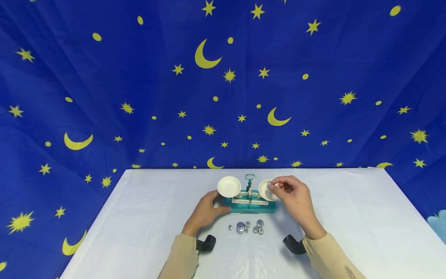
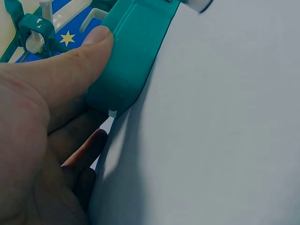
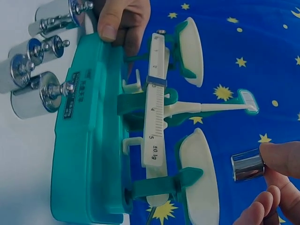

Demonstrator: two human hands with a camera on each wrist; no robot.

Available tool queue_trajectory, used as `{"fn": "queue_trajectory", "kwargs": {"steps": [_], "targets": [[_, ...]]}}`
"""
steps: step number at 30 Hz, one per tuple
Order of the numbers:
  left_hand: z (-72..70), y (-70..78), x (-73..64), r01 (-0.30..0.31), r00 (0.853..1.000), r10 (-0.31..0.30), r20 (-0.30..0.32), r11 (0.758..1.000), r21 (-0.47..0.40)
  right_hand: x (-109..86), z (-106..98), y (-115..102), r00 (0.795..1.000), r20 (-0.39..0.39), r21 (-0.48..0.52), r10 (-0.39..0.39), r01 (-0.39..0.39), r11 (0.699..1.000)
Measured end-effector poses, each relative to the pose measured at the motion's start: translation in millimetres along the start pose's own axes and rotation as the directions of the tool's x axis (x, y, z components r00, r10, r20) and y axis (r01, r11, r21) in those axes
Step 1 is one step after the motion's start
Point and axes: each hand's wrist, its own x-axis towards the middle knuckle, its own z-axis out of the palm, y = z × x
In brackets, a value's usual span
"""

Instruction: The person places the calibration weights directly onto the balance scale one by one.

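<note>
A teal balance scale (image 1: pixel 249 209) with two white pans stands on the table. My left hand (image 1: pixel 203 212) grips the left end of its base, thumb over the front edge (image 2: pixel 105 61) and fingers behind. With thumb and fingertips, my right hand (image 1: pixel 297 199) pinches a small shiny metal weight (image 3: pixel 247 165) by its top, above the right pan (image 1: pixel 263 191). The right wrist view shows the weight apart from the pan. The left pan (image 1: pixel 229 186) holds nothing. A scaled white beam (image 3: pixel 154 108) with a blue slider runs along the front of the balance.
Several metal weights of different sizes, among them a large one (image 1: pixel 241 228), stand on the white-covered table (image 1: pixel 146 217) in front of the base. Behind the table hangs a blue cloth (image 1: pixel 156 89) with yellow stars and moons. Black wrist mounts (image 1: pixel 294 245) sit below both hands.
</note>
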Motion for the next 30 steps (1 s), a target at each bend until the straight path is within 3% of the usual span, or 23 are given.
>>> {"fn": "queue_trajectory", "kwargs": {"steps": [30], "targets": [[-0.8, 0.6, -1.3, -0.002, 1.0, 0.002, 0.005, 1.0, -0.001, 10.8, 10, 12, 0.999, -0.053, -0.099, -0.014, 0.009, 0.995]]}}
